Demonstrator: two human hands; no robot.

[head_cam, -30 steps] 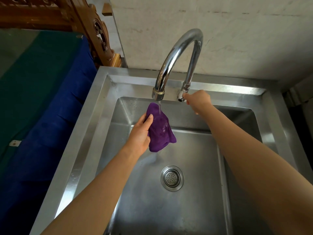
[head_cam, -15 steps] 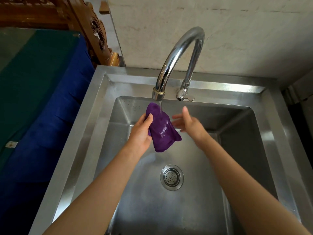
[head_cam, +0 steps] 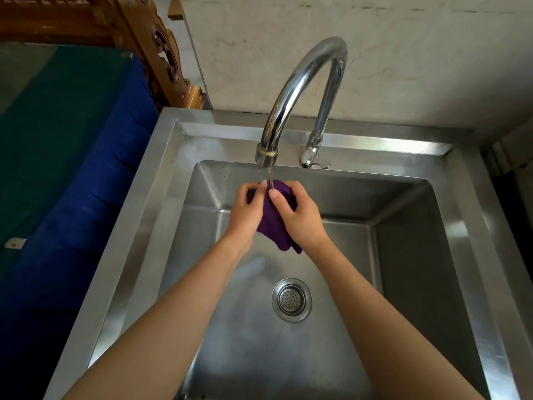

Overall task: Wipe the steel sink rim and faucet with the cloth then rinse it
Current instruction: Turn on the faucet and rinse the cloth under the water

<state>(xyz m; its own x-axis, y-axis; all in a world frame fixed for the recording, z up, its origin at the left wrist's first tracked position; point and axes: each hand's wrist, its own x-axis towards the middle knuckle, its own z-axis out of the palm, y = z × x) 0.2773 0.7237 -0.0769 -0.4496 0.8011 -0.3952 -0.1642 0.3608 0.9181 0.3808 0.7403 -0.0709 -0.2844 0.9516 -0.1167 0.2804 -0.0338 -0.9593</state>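
Note:
A purple cloth (head_cam: 272,223) is bunched between both hands over the steel sink basin. My left hand (head_cam: 245,210) grips its left side and my right hand (head_cam: 300,215) grips its right side. A thin stream of water (head_cam: 270,177) runs from the curved chrome faucet (head_cam: 291,90) onto the top of the cloth. The faucet's small lever handle (head_cam: 313,161) sticks out at the base, above the hands. The steel sink rim (head_cam: 138,223) frames the basin.
A round strainer drain (head_cam: 292,299) sits in the basin floor below the hands. Left of the sink lies a surface covered in blue and green cloth (head_cam: 72,157). Carved wooden furniture (head_cam: 155,50) stands at the back left, and a pale wall (head_cam: 403,53) rises behind the faucet.
My right hand left the faucet handle, came down to the cloth and now grips it together with the left hand. Water keeps running onto the cloth.

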